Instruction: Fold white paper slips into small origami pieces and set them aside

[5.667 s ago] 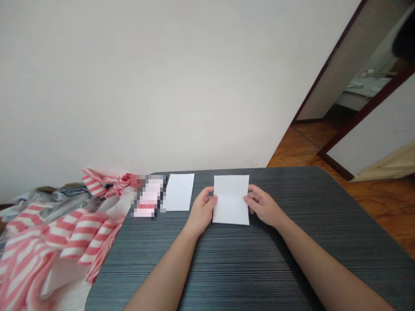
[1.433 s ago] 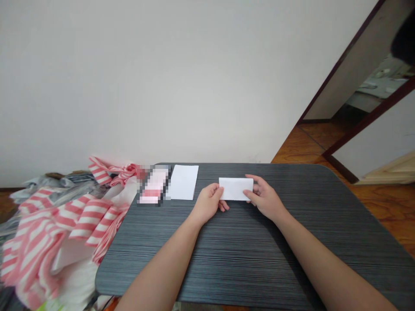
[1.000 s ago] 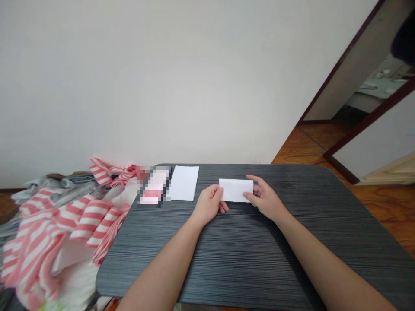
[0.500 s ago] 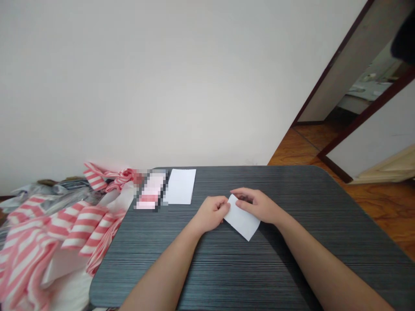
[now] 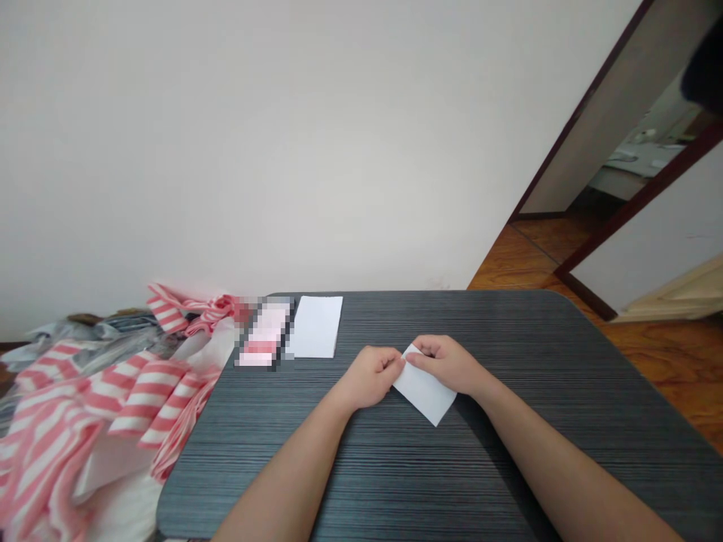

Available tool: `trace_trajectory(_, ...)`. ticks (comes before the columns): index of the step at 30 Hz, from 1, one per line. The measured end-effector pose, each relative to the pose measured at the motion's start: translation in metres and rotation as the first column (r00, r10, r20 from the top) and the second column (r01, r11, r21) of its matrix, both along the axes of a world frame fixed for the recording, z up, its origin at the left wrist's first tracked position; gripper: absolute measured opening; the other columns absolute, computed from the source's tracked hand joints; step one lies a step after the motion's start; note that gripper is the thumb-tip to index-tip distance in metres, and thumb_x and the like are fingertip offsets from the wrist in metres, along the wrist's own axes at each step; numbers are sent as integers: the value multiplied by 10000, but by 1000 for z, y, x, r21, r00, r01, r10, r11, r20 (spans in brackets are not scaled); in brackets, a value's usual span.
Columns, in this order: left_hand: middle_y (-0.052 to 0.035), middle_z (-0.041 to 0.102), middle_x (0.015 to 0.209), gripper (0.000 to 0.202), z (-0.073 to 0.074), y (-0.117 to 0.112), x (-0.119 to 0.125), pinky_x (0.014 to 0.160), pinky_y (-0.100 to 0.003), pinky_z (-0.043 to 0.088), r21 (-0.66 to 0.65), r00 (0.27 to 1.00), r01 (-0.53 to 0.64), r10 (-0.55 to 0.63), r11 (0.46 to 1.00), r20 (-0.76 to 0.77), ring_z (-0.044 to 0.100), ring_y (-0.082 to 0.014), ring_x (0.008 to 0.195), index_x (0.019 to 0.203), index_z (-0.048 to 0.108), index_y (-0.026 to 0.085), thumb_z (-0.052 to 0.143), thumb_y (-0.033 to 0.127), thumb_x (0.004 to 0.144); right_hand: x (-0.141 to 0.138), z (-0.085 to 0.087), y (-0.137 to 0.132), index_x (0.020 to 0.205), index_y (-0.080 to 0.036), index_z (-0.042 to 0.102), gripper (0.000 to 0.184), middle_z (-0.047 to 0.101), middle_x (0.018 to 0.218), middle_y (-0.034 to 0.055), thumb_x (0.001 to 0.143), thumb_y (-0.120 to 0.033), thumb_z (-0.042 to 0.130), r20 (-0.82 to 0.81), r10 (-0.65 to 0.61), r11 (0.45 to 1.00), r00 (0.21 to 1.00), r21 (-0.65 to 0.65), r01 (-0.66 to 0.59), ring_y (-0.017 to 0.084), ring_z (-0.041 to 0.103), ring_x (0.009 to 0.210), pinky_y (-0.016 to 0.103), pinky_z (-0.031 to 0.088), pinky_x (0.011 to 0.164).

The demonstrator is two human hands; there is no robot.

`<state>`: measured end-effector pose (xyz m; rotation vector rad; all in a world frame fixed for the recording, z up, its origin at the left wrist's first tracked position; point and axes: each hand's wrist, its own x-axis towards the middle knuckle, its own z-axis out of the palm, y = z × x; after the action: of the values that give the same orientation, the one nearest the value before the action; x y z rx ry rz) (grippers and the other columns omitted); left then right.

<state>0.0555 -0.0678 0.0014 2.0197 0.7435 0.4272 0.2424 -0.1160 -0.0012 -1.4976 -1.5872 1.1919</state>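
A folded white paper (image 5: 425, 393) is held just above the dark striped table (image 5: 508, 421), turned at an angle with one corner pointing toward me. My left hand (image 5: 371, 374) pinches its upper left corner with curled fingers. My right hand (image 5: 443, 363) grips the same upper end from the right, fingers closed over the paper. Both hands meet at that corner, near the table's middle.
A second white paper (image 5: 315, 326) lies flat at the table's far left, beside a blurred pink-and-white item (image 5: 264, 340). Red-and-white striped bags (image 5: 113, 399) pile up left of the table. A white wall stands behind; a doorway and wooden floor (image 5: 649, 339) are to the right.
The sheet went from open to folded into a narrow strip. In the last second both hands drew it nearer to me and turned it from level to slanted.
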Motion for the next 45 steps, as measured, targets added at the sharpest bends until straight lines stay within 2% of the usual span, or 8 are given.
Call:
trace_trajectory(6, 16, 507, 539, 354, 0, 0, 0, 483, -201, 255, 8, 1000, 11, -11, 1000, -21, 417, -81, 514, 628, 520, 133, 364, 333, 875, 1, 0, 0, 761, -135, 622, 312, 541, 610, -2, 850, -393, 471, 4, -3, 1000, 1000, -8, 3, 95, 457, 524, 195, 331, 452)
trace_trajectory(18, 17, 523, 546, 340, 2, -1, 0, 488, -195, 270, 22, 999, -4, 4, 1000, -39, 429, -83, 522, 620, 509, 139, 374, 331, 866, 2, 1, 1, 748, -132, 633, 339, 538, 582, -5, 856, -392, 446, 14, -14, 1000, 1000, -10, 14, 90, 441, 489, 194, 314, 427)
trace_trajectory(27, -23, 609, 607, 367, 1, -2, 2, 530, -205, 354, -105, 999, -35, 36, 994, 9, 521, -109, 557, 678, 587, 131, 355, 340, 870, 7, 0, 0, 827, -141, 618, 307, 629, 667, 27, 824, -424, 499, -97, -7, 991, 995, -134, -6, 119, 536, 519, 206, 383, 441)
trace_trajectory(32, -17, 601, 583, 349, 1, -1, 2, 522, -203, 359, -130, 999, -40, 45, 991, 30, 521, -110, 546, 662, 571, 139, 373, 344, 863, 9, 0, 1, 781, -138, 631, 357, 626, 633, 28, 826, -458, 481, -25, -37, 994, 999, -105, 34, 118, 526, 498, 203, 355, 419)
trace_trajectory(37, -18, 592, 578, 328, -3, 0, 2, 486, -201, 344, -195, 995, -69, 81, 978, 53, 517, -107, 522, 701, 566, 134, 377, 349, 860, 14, -2, 0, 783, -135, 640, 369, 606, 615, 17, 830, -460, 471, -15, 2, 995, 1000, -100, -4, 105, 494, 474, 201, 334, 413)
trace_trajectory(42, -16, 585, 576, 319, -6, 2, 2, 485, -202, 347, -216, 992, -77, 97, 973, 81, 517, -104, 521, 701, 561, 133, 391, 354, 857, 17, -4, -1, 764, -136, 627, 377, 592, 598, 12, 830, -469, 463, -7, -24, 995, 1000, -100, 23, 104, 483, 465, 201, 322, 410)
trace_trajectory(45, -13, 572, 566, 315, -6, 2, 2, 471, -201, 355, -261, 987, -96, 126, 960, 104, 514, -102, 506, 703, 540, 135, 391, 367, 856, 18, -3, -2, 781, -130, 632, 391, 595, 607, 14, 829, -480, 463, -22, 12, 994, 1000, -107, -14, 101, 478, 470, 201, 321, 423)
